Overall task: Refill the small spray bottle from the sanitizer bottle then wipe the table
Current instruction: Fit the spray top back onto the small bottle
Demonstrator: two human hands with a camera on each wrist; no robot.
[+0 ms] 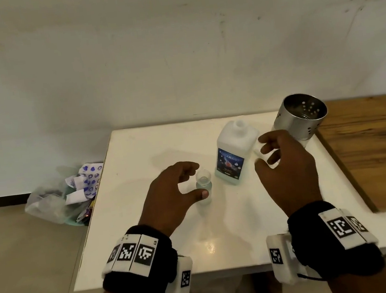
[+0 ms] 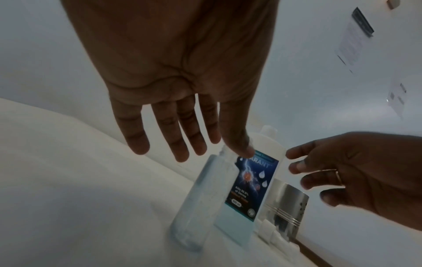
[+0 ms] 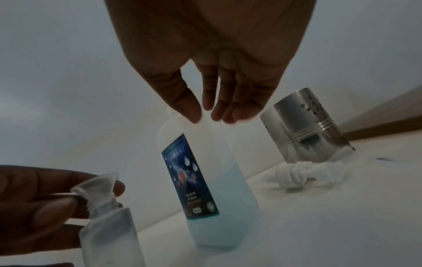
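1. Head view shows the small spray bottle (image 1: 204, 188) standing upright on the white table (image 1: 149, 237), its sprayer off and a small clear funnel (image 1: 203, 176) sitting in its neck.
2. Just beside it on the right stands the sanitizer bottle (image 1: 234, 155), uncapped, with blue liquid low in it.
3. My left hand (image 1: 175, 192) is spread loosely around the spray bottle, thumb near its side, gripping nothing as far as I can tell.
4. My right hand (image 1: 284, 166) hovers with relaxed fingers just right of the sanitizer bottle and holds nothing.
5. Both bottles look ready for pouring; how full the spray bottle is, I cannot tell.
6. A knotted white cloth (image 3: 306, 173) lies by the metal cup (image 1: 301, 114), so wiping appears undone.
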